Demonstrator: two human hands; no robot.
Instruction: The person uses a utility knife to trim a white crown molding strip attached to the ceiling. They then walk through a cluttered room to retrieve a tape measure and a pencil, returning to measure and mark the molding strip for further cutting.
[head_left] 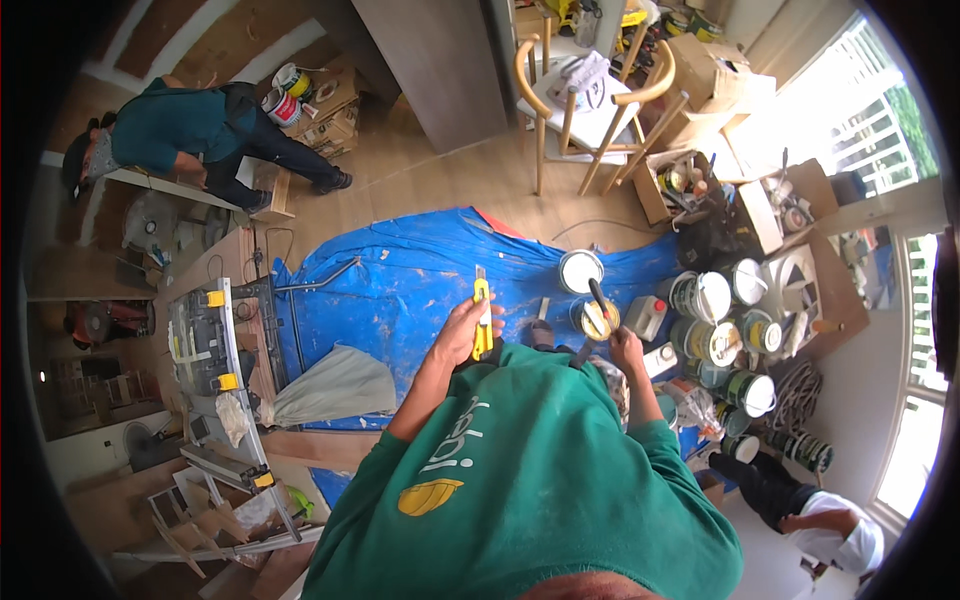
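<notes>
My left hand (462, 332) is closed round an upright yellow utility knife (482, 310) with a pale, flat upper part. My right hand (626, 350) has curled fingers at the near edge of a small yellowish bucket (582, 321), which has a dark-handled tool (598, 295) and a pale flat piece in it; I cannot make out exactly what the fingers grip. A white tub (580, 271) sits just beyond that bucket, and a whitish jug (645, 317) with a red cap is to its right.
Blue tarp (370, 260) covers the floor. Stacked paint buckets (711, 297) crowd the right, a ladder (230, 370) the left. Wooden chairs (590, 100) and boxes stand ahead. A co-worker (185, 130) bends at upper left; another person (840, 530) is at lower right.
</notes>
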